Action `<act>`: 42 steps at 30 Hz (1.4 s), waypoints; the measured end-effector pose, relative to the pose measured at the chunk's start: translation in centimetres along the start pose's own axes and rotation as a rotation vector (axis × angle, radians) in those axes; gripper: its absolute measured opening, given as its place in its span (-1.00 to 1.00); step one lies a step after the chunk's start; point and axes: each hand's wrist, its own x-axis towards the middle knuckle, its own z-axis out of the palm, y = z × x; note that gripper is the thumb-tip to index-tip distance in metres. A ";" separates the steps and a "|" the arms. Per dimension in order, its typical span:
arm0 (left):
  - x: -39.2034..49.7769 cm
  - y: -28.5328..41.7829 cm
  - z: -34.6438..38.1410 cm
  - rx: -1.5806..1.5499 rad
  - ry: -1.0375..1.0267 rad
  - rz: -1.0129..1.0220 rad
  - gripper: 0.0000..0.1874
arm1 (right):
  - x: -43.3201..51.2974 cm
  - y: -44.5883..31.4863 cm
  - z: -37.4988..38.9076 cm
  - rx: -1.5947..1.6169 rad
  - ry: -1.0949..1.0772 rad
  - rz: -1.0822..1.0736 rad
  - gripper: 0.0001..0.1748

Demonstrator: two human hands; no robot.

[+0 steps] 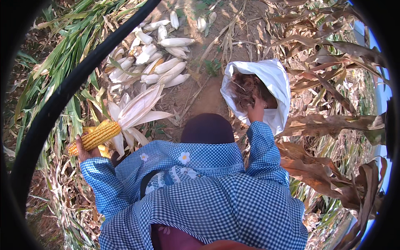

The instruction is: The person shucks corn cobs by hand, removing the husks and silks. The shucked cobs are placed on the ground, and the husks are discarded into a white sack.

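My left hand point(86, 151) grips a yellow corn ear point(99, 136) with its pale husks point(140, 107) peeled back to the right; more yellow ears show behind and below it. At the right, my right hand point(256, 107) reaches into the mouth of a white woven sack point(279, 84), at a clump of brown corn silk point(245, 87). Its fingertips are partly sunk in the silk, so whether they hold any is unclear. Beyond my left hand, a pile of ears in pale husks point(167, 66) lies on the soil, some with yellow kernels showing.
Green corn leaves point(59, 67) lie heaped at the upper left. Dry brown corn leaves point(315, 175) and a thick stalk point(328, 125) extend along the right side. Two smaller husked ears point(201, 24) rest on bare soil at the top. A black curved bar or strap point(73, 79) crosses the left of the view.
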 end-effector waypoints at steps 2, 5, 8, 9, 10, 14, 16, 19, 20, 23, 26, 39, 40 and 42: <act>0.2 -0.1 -0.1 0.080 0.030 -0.022 -0.63 | 2.0 0.8 -0.2 -0.252 0.030 -0.147 -0.40; 0.1 -0.3 0.1 0.090 0.001 -0.044 -0.61 | 6.3 1.8 -1.4 -0.525 -0.017 -0.251 -0.40; 0.0 -0.4 0.4 0.118 -0.013 -0.027 -0.61 | 10.1 2.7 -2.1 -0.599 0.187 -0.159 -0.45; -0.1 -0.4 0.5 0.125 -0.016 -0.025 -0.61 | 10.7 2.8 -1.8 -0.599 0.243 -0.100 -0.37; -0.2 -0.5 0.6 0.132 -0.018 -0.026 -0.61 | 11.1 3.0 -1.4 -0.554 0.192 -0.023 -0.27; -0.3 -1.0 1.0 0.126 -0.045 -0.055 -0.64 | 10.8 2.7 0.6 -0.616 -0.308 0.127 -0.13; -0.3 -1.2 1.1 0.104 -0.120 -0.048 -0.65 | 10.5 2.6 0.7 -0.492 -0.216 0.094 -0.19; -0.5 -1.2 1.2 0.090 -0.154 -0.032 -0.68 | 9.5 2.2 -0.9 -0.172 -0.117 0.053 -0.27; -0.6 -1.2 1.3 0.083 -0.127 -0.029 -0.68 | 8.9 1.8 -1.7 -0.199 -0.124 0.059 -0.28; -1.5 -1.2 2.4 0.072 -0.145 0.019 -0.69 | 5.3 -1.3 -3.8 -0.328 -0.044 -0.003 -0.40; -3.5 -0.9 4.6 0.123 -0.138 0.126 -0.69 | 3.6 -8.1 -6.5 -0.041 -0.170 -0.111 -0.49; -14.8 -0.6 13.6 1.349 -0.987 1.423 -0.54 | -8.6 -38.1 -2.7 1.424 -1.541 0.171 -0.53; -14.7 -1.0 13.1 1.371 -0.962 1.348 -0.44 | -8.8 -37.9 -2.4 1.583 -1.635 0.471 -0.51; -14.1 -0.8 11.3 1.381 -0.959 1.110 -0.37 | -8.7 -37.9 -1.7 1.391 -1.421 0.328 -0.49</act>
